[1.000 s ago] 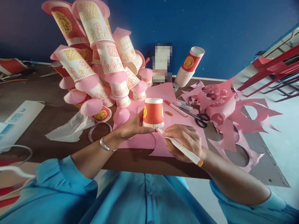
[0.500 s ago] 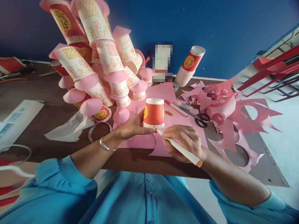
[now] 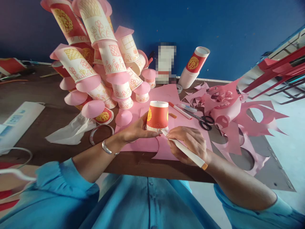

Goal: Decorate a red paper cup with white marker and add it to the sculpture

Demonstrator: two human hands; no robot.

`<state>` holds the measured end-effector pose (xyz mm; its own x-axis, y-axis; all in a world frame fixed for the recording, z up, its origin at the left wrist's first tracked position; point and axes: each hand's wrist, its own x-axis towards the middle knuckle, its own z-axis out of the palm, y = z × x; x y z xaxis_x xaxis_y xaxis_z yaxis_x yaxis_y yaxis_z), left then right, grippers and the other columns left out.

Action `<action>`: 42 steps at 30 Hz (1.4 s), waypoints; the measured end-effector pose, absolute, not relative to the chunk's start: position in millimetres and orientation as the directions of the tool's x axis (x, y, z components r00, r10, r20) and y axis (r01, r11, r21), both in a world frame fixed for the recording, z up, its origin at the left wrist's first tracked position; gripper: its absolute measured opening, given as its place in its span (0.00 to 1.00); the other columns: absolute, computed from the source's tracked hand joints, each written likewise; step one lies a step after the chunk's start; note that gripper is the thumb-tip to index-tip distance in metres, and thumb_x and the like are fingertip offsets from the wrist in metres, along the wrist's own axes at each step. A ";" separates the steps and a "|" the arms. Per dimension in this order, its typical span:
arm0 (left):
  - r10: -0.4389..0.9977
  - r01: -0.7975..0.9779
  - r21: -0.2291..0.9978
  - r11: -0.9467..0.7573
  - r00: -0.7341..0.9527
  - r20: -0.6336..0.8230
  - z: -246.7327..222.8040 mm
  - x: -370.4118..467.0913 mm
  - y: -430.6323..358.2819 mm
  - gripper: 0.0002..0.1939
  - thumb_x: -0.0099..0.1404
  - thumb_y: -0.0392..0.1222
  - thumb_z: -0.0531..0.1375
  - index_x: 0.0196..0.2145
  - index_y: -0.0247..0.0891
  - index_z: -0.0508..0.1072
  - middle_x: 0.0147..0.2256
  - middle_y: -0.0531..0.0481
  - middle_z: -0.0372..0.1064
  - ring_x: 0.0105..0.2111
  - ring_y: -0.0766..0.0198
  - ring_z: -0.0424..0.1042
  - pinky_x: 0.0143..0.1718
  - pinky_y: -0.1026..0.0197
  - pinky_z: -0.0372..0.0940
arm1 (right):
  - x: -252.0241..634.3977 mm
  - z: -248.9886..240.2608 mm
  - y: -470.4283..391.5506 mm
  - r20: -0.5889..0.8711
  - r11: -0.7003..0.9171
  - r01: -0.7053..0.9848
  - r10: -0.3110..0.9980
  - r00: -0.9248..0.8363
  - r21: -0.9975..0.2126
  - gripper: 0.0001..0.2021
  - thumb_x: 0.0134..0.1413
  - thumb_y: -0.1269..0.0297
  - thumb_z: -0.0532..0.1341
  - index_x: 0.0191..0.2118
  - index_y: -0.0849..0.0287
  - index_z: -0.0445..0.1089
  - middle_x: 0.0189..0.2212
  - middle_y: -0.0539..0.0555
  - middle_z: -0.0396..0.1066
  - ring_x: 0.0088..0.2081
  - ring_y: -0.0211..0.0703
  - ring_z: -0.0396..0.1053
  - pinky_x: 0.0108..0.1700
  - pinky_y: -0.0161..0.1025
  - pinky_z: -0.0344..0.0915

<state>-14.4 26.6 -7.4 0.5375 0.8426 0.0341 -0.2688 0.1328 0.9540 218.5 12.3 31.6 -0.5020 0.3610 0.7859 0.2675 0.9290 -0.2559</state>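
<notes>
Blue wall behind, brown surface in front of you. Clock centred on the red paper cup, 12 toward the wall.

Cup sits over the pink paper, right in front of you, narrow end up, wide rim down.

Left hand, at 8: your thumb lies along the near lower edge, the rest go round behind the cup, so it's clasped between them. Can't tell how far they wrap, the cup hides them. Silver bracelet on that wrist.

Right hand, at 4: fingers closed in a pen grip, pinching the white marker near its tip. Tip points to 10, at the cup's lower rim, right by your left thumb tip. Contact with the rim: can't tell. Tail end is orange-brown, out toward 4.

Around it: loose orange-brown cap just beside the cup at 3; red-capped marker and black-handled scissors beyond it, same direction. Pink offcuts piled farther out at 3. Cup stack at 1. Decorated cups with pink cones clustered at 10 to 11. Loose pink cone at 9, near your left hand.
</notes>
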 end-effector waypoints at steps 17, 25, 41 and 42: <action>0.887 -0.301 0.948 0.098 0.458 0.054 -5.9 -12.9 28.3 0.32 0.57 0.43 0.79 0.57 0.43 0.76 0.44 0.48 0.78 0.42 0.59 0.76 0.44 0.58 0.72 | 221.4 32.9 10.8 0.784 0.923 0.243 0.383 -0.488 -0.300 0.09 0.63 0.77 0.62 0.45 0.58 0.70 0.30 0.50 0.79 0.30 0.41 0.80 0.32 0.35 0.77; 0.853 -0.334 0.938 0.094 0.513 0.097 -5.9 -12.7 29.6 0.29 0.61 0.45 0.77 0.57 0.43 0.77 0.45 0.47 0.77 0.41 0.60 0.76 0.44 0.58 0.75 | 222.6 37.5 11.6 0.777 0.917 0.273 0.392 -0.493 -0.290 0.09 0.64 0.76 0.63 0.46 0.56 0.70 0.29 0.48 0.79 0.30 0.40 0.80 0.32 0.35 0.78; 0.836 -0.344 0.936 0.079 0.534 0.126 -5.5 -12.5 28.6 0.32 0.62 0.41 0.76 0.62 0.46 0.75 0.44 0.46 0.79 0.45 0.56 0.79 0.47 0.55 0.75 | 219.3 31.3 13.0 0.789 0.927 0.257 0.368 -0.491 -0.273 0.08 0.66 0.76 0.62 0.46 0.58 0.69 0.31 0.50 0.80 0.32 0.42 0.82 0.34 0.37 0.79; 0.837 -0.349 0.934 0.079 0.532 0.127 -5.2 -12.2 28.5 0.32 0.62 0.41 0.76 0.62 0.46 0.75 0.44 0.46 0.80 0.45 0.56 0.79 0.48 0.54 0.75 | 219.4 31.5 13.1 0.791 0.927 0.260 0.367 -0.489 -0.270 0.08 0.66 0.76 0.62 0.46 0.57 0.69 0.31 0.50 0.80 0.32 0.42 0.82 0.34 0.37 0.79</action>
<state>-12.2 28.5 -5.2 0.5316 0.8374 0.1274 -0.3486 0.0793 0.9339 219.4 13.1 31.5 -0.4886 0.3674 0.7914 0.2599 0.9271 -0.2700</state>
